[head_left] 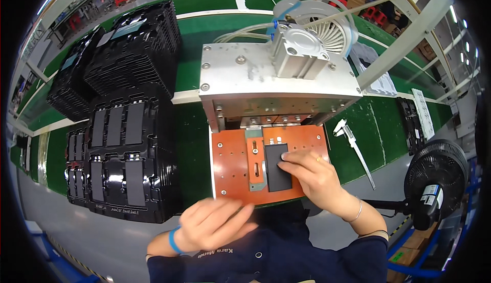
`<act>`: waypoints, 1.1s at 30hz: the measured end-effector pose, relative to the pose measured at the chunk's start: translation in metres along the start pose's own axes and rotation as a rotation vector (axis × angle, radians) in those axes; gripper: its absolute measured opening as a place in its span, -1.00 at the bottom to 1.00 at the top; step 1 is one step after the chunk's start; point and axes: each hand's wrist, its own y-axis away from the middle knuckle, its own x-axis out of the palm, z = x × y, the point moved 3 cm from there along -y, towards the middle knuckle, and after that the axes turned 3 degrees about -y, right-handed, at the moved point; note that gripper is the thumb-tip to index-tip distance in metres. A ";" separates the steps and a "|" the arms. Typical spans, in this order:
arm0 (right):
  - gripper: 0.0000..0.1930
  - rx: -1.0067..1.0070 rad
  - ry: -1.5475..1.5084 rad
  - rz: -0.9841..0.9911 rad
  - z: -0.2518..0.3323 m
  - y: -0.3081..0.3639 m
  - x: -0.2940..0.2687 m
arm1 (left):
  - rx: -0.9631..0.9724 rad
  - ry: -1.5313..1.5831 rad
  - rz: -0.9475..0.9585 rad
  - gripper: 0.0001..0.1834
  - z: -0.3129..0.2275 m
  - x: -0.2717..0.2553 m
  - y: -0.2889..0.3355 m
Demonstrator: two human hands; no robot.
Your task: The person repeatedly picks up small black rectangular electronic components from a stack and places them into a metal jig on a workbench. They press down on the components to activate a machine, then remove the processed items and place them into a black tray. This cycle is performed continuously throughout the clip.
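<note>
- The right hand [317, 176] reaches in from the near right, palm down, its wrist bent toward the left and its fingers drawn close together at the tips.
- The left hand [209, 225] hangs at the near left edge of the fixture, blurred, back upward, with its fingers loosely spread and nothing between them.
- The black rectangular piece [276, 176] lies on the orange plate [232, 168], under the right fingertips, which touch its upper face toward the far right; whether they grip it or merely rest there, I cannot tell.
- The left fingers are apart from the piece, to its near left.
- The piece is flat, matte and dark, its long sides running near to far; just left of it stands a slotted orange strip [256, 173].
- The plate is smooth and slightly glossy, dotted with small holes and screws.
- Beyond it rises a block-shaped metal press [245, 73], silvery and bolted.
- On the left, shiny black moulded trays [159, 180] hold dark flat rectangles [135, 183]; a metal caliper [354, 147] lies to the right on green matting [376, 124].
</note>
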 end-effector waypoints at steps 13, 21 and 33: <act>-0.68 0.023 0.112 -0.009 -0.013 -0.028 0.013 | -0.072 0.165 0.541 -0.28 0.008 0.054 -0.025; -0.64 0.094 0.145 -0.037 -0.017 -0.026 0.017 | -0.084 0.174 0.545 -0.30 0.009 0.055 -0.023; -0.66 0.164 -0.101 -0.034 -0.004 -0.008 -0.004 | -0.142 0.298 0.486 -0.28 0.017 0.049 -0.025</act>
